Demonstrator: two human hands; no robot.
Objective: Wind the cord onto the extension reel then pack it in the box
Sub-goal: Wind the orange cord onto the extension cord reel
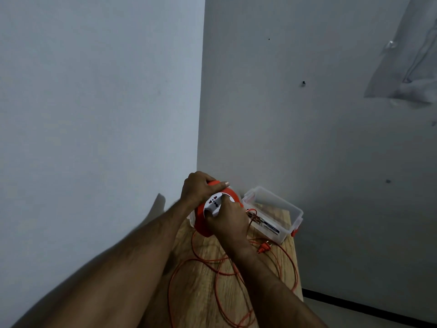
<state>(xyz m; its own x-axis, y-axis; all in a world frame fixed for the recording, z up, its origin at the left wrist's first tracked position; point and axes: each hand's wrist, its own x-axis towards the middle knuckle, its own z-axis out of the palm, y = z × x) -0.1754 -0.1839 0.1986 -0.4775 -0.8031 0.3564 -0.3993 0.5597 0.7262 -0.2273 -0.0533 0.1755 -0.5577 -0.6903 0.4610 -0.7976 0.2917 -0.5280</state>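
An orange extension reel (pixel 201 215) with a white socket face (pixel 214 202) is held above the far end of a wooden table (pixel 201 287). My left hand (pixel 197 187) grips the reel's top rim. My right hand (pixel 228 221) is closed on the white face, fingers around its centre part. The thin orange cord (pixel 221 273) lies in loose loops across the table, and its orange plug (pixel 263 247) rests beside the box. A clear plastic box (pixel 279 209) with orange latches stands open at the far right corner.
The table stands in a corner between two grey walls. A white lid-like piece shows just behind the reel. Dark floor (pixel 369 306) lies to the right of the table's edge.
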